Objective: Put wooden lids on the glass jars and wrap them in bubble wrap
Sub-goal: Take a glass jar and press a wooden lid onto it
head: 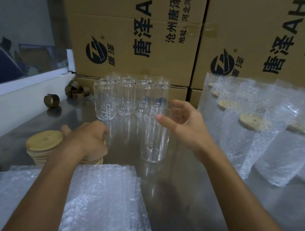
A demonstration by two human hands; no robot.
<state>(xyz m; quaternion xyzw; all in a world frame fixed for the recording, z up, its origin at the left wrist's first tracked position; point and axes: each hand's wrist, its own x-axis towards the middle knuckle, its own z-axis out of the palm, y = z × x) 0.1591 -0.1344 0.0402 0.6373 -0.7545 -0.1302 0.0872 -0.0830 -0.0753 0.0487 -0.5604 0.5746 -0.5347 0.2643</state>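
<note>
Two large cardboard cartons (pixel 140 26) stand stacked behind the work, each printed in black with a round striped logo, the characters 唐泽 and the letters "AH"; the top edge of the frame cuts off the rest, and the smaller lines of address print are only partly legible.

On the steel surface (pixel 185 197) a lidless glass jar (pixel 155 135) stands upright near the middle. The right hand (pixel 184 119) hovers at its rim with the fingers spread and loosely curved, thumb tip just beside the mouth; whether it touches the glass is hard to tell. Behind it stands a cluster of empty glass jars (pixel 123 96), their count blurred by reflections.

The left hand (pixel 90 140) is curled over a stack of wooden lids (pixel 44 143), seemingly pinching one, though the knuckles hide the fingertips.

Flat bubble wrap sheets (pixel 102 196) lie nearest the camera, partly under the left forearm. To the right, wrapped jars (pixel 252 128) stand in a row, their lids dim through the plastic. Brown tape rolls (pixel 51 100) sit along the left edge.
</note>
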